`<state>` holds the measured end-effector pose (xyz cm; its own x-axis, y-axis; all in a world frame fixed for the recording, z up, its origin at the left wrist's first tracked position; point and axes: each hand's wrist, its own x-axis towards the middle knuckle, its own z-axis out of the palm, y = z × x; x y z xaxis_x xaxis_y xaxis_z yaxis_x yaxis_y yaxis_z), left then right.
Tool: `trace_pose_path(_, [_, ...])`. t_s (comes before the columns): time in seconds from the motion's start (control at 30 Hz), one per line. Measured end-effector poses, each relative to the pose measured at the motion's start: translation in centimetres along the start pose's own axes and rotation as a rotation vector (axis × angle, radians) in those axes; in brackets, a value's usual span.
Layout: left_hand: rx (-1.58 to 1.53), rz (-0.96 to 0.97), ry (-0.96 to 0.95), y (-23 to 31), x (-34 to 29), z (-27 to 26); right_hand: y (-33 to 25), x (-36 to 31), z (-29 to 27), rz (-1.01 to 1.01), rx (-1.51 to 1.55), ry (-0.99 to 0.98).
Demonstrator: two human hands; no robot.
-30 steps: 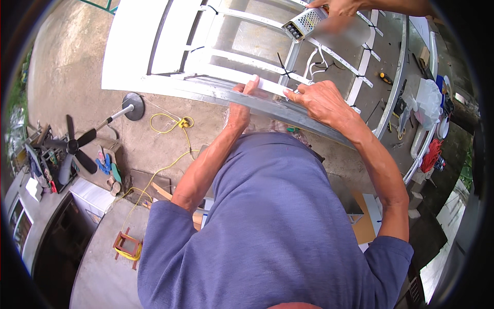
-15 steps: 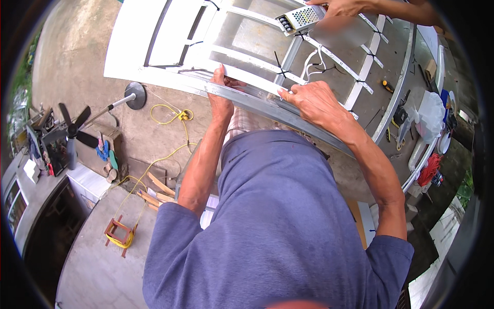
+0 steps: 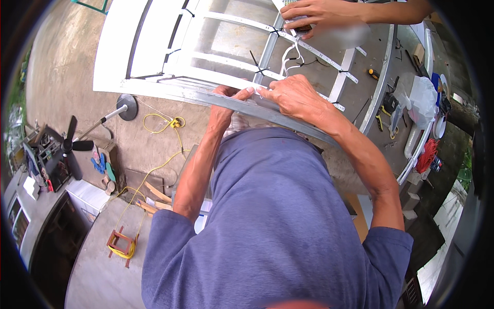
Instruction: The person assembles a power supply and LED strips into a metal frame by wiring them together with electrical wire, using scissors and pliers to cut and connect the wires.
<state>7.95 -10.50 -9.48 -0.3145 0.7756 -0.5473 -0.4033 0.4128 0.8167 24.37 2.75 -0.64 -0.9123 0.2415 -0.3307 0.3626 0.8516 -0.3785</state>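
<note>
My left hand [image 3: 230, 101] reaches around the near metal rail [image 3: 267, 114] of a frame, thumb up and fingers partly hidden behind the rail. It pinches the end stretch of a white LED strip [image 3: 221, 77]. Close beside it, my right hand [image 3: 303, 100] is closed, its thumb and forefinger on the same strip; the fingertips of both hands almost meet. Other LED strips [image 3: 321, 54] are fixed across the frame with black cable ties [image 3: 261, 70]. At the top, another person's hand [image 3: 321, 15] rests over a perforated metal power supply [image 3: 286, 6], with white wires [image 3: 292, 54] hanging from it.
On the right lie a yellow-handled screwdriver [image 3: 373, 73], a plastic bag [image 3: 421, 103] and a red cord bundle [image 3: 426, 156]. To the left stand a black fan [image 3: 69, 143], a round-based pole [image 3: 127, 107] and a yellow extension cord [image 3: 163, 166] with its reel [image 3: 121, 243].
My left hand has come closer to my right hand along the strip. The other person's hand now lies spread over the power supply. The frame sits farther left and higher in view.
</note>
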Motion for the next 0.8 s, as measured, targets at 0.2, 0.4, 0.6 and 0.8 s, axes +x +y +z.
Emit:
trace_pose_path(0.2, [0.061, 0.040, -0.007, 0.2, -0.3, 0.5, 0.2, 0.2, 1.5, -0.074, 0.116, 0.177])
trace_pose_path(0.4, [0.193, -0.006, -0.028, -1.3, 0.9, -2.3, -1.5, -1.0, 0.0, 0.015, 0.087, 0.272])
trace_pose_path(0.6, [0.118, 0.085, 0.034, 0.1, 0.0, 0.0, -1.2, -11.4, -3.6, 0.287, 0.367, 1.030])
trace_pose_path(0.8, [0.143, 0.069, 0.026, 0.4, -0.2, -0.2, 7.6, -24.4, 6.3, 1.041, 0.579, 1.351])
